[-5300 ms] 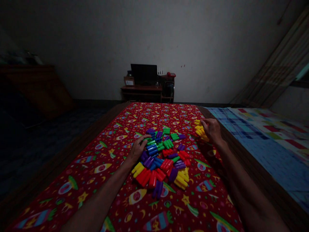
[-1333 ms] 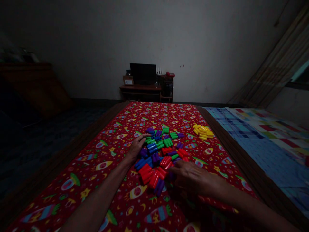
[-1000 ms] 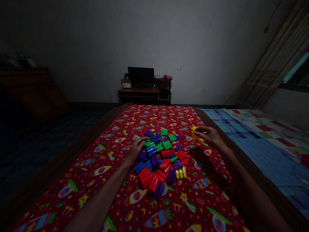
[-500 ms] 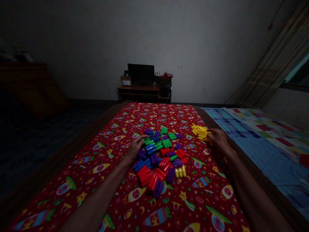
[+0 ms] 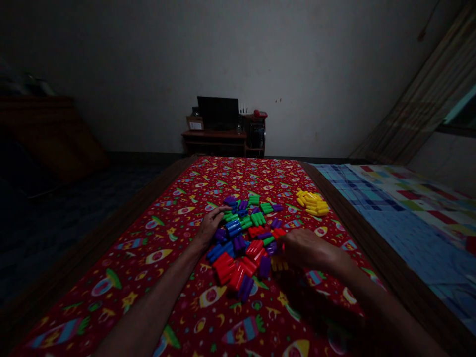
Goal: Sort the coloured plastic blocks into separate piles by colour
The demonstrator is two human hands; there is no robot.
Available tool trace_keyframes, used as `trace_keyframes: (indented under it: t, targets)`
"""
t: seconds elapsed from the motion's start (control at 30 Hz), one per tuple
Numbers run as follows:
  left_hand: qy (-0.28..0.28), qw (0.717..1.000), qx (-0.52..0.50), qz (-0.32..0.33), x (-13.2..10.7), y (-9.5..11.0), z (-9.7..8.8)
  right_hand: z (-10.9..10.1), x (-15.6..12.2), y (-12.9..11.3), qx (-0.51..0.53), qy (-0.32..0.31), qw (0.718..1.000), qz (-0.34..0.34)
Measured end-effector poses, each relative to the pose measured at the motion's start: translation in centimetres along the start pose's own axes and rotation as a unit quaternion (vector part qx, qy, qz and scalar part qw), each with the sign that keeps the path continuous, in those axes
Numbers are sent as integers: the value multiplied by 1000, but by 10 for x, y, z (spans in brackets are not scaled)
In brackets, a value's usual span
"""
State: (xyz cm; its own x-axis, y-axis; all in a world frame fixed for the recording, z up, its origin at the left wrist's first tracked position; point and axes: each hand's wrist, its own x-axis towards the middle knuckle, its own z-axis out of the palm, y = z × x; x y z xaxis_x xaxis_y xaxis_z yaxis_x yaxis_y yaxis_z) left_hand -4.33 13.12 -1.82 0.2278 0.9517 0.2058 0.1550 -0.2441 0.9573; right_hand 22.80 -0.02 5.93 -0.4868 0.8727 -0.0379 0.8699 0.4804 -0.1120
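Observation:
A loose heap of toy plastic pieces, each like a row of joined tubes, lies on the red cloth (image 5: 156, 292). Among them are a blue piece (image 5: 233, 228), a green piece (image 5: 257, 218), a red piece (image 5: 223, 267) and a purple piece (image 5: 245, 288). My left hand (image 5: 210, 228) rests at the heap's left edge, fingers stretched out beside the green pieces. Over the right edge hovers my right hand (image 5: 307, 248), close to a red piece and above a shaded yellow piece (image 5: 279, 264); its fingers are mostly hidden. Several yellow pieces (image 5: 313, 203) form a separate pile farther right.
The cloth covers a long table with a dark wooden edge (image 5: 323, 173). To the right lies a bed with a blue checked cover (image 5: 357, 198). Beyond the table's far end stands a desk (image 5: 213, 134) with a monitor (image 5: 218, 113). A wooden cabinet (image 5: 48, 129) is at left.
My right hand has left the yellow pile and moved left and nearer to me, over the mixed heap. The yellow pile stays behind. My left hand has hardly moved.

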Motion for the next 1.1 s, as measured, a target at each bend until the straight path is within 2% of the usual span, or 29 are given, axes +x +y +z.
trace_keyframes:
  t: [0.17,0.27,0.37,0.43,0.5,0.63,0.7,0.77,0.83,1.0,1.1]
  targets:
    - [-2,1000,23,5,1,1,-1,49,-15,-22,-116,160,977,-79]
    - [-5,1000,24,6,1,0,-1,70,-19,-25,-151,187,969,-61]
    - [-2,1000,18,3,1,-1,-1,77,-16,-21,-148,189,969,-64]
    - [-2,1000,11,3,1,-1,-1,72,-11,-14,-126,202,969,-68]
    - [-7,1000,8,4,1,-1,-1,58,-6,-5,-84,195,975,-67]
    - [-8,1000,8,8,2,-3,-1,14,0,18,32,118,992,-26]
    - [-3,1000,4,6,2,-4,-1,-6,0,35,93,127,987,19]
    - [1,1000,1,2,1,-3,0,-17,0,57,148,162,972,80]
    - [0,1000,2,-1,1,-2,0,-17,-1,84,179,211,949,152]
    - [-13,1000,-5,-5,1,-1,-1,6,-6,147,169,382,856,304]
    - [-11,1000,-5,-6,1,-1,-1,21,-10,167,162,429,812,361]
